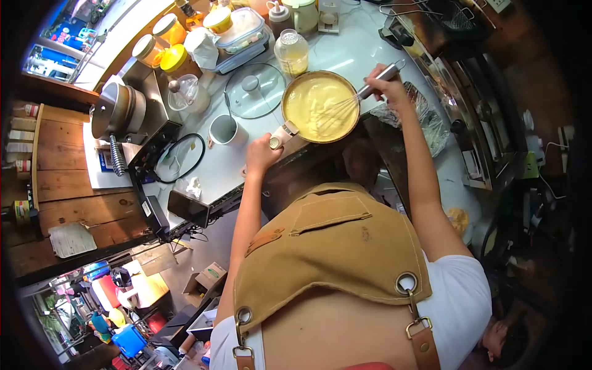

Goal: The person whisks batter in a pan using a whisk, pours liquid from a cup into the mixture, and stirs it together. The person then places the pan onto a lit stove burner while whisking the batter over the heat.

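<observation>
A round pan [285, 98] holding smooth yellow batter [314, 102] sits near the counter's front edge. My left hand [263, 154] is wrapped round the pan's handle [284, 135] at its lower left. A metal whisk [388, 72] is in my right hand [390, 89], gripped by its handle, with its wires dipping into the right part of the batter. Left of the pan lies a glass lid [254, 90] with a round knob. A white cup [227, 131] stands beside my left hand. Behind the pan is a clear jar [291, 53] with yellow liquid.
Jars with yellow lids [174, 58], lidded plastic containers [240, 31] and a squeeze bottle [280, 16] line the back. At left stand a metal pot [117, 111] and a black-rimmed round lid [179, 158]. Plastic wrap [431, 126] and metal equipment [468, 123] are at right.
</observation>
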The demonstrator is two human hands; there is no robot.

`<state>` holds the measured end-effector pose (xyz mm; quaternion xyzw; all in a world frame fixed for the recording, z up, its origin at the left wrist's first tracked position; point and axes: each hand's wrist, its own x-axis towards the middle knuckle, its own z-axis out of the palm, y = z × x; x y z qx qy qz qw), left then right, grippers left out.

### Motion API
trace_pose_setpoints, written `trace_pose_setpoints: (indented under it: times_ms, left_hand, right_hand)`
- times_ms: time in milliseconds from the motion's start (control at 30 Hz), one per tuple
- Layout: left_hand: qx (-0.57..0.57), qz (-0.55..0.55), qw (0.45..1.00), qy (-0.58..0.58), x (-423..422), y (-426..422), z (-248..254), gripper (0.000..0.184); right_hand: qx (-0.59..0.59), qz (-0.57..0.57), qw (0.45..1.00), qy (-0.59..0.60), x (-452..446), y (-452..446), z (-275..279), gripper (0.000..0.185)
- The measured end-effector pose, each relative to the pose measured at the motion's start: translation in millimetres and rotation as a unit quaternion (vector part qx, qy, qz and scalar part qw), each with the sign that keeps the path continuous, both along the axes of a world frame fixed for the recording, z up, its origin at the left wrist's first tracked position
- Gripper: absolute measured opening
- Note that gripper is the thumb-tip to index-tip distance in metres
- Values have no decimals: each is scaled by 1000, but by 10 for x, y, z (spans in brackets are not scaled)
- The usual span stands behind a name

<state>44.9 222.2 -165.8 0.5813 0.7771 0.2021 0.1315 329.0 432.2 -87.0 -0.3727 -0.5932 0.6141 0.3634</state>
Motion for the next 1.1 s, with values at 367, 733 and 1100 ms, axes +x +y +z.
trace_pose_setpoints:
  times_ms: [367,733,1100]
  left_hand:
    - [6,-8,1000,-7,-11,0,-20,24]
    - [32,1,999,-42,-39,-37,-56,24]
    - [14,-12,999,-26,-43,-34,-112,25]
  right_hand:
    - [9,-31,998,-54,-151,-20,212,19]
    - [55,-121,991,-28,-119,-19,11,22]
    - [67,-75,994,-47,48,53,171,19]
